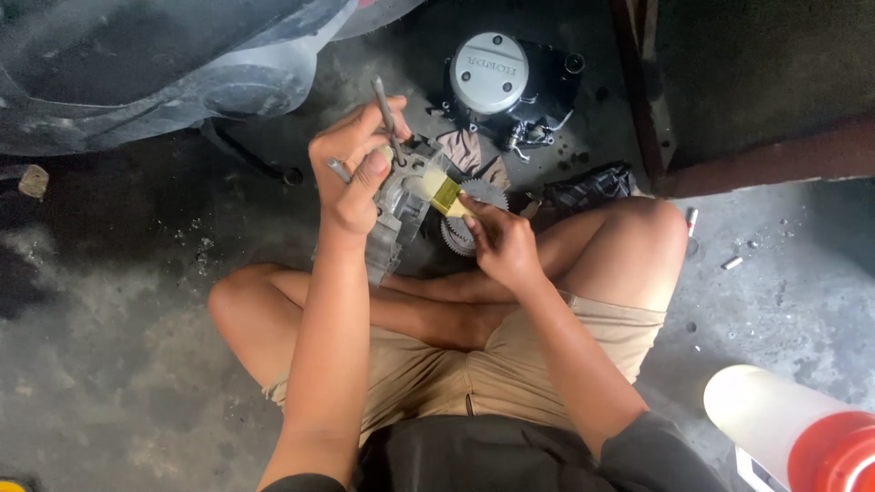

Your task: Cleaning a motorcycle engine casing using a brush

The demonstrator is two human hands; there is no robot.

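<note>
Grey cast metal, grimy and ribbed, makes up the engine casing [394, 214] that the person holds up over crossed legs, a little toward eleven o'clock from the middle of the view. The left hand [351, 164] grips its upper edge, fingers [369, 173] curled round the metal and round a thin grey steel rod [386, 114] that sticks up toward twelve o'clock. The right hand [499, 244], at three o'clock of the casing, pinches the handle of a small paintbrush with a yellow band and pale bristles [439, 190]; the bristles touch the casing's face. Just behind the brush, a round toothed steel gear [480, 194] shows between the hand and the floor, with a second toothed wheel [455, 236] below it.

On the stained concrete floor [109, 310] at twelve o'clock lies a black engine cover with a round silver cap [492, 73]. A crumpled dark rag [592, 187] lies at two o'clock, near the right knee. A white cylinder with a red end [793, 428] sits at five o'clock. A dark curved vehicle body panel [155, 64] fills ten o'clock.
</note>
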